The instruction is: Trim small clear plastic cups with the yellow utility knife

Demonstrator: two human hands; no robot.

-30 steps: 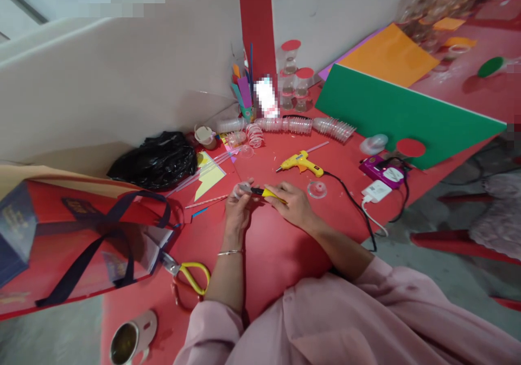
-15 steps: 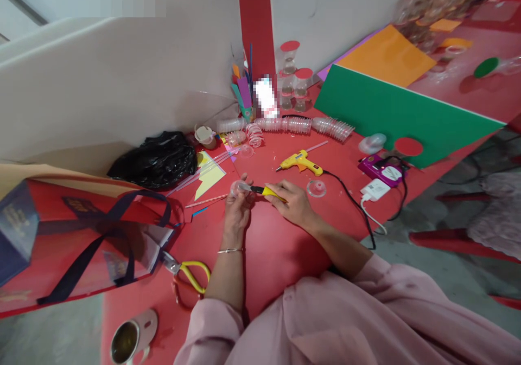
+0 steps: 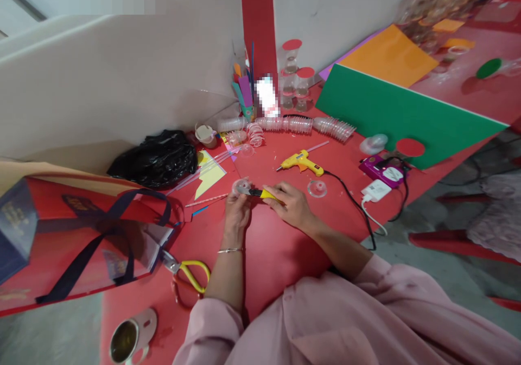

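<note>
Craft workspace, indicated by the yellow-and-black cutter [image 3: 255,192] in my right hand [image 3: 292,204] and, on the red tabletop [image 3: 280,245], a glue gun [image 3: 301,162], scissors [image 3: 183,268], coloured card sheets [image 3: 399,115] and stacked clear plastic pieces [image 3: 334,129].

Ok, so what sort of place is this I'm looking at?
Probably a small craft workspace: a yellow glue gun and a row of nested clear plastic pieces lie on a red table, with a large green sheet beyond.
</note>
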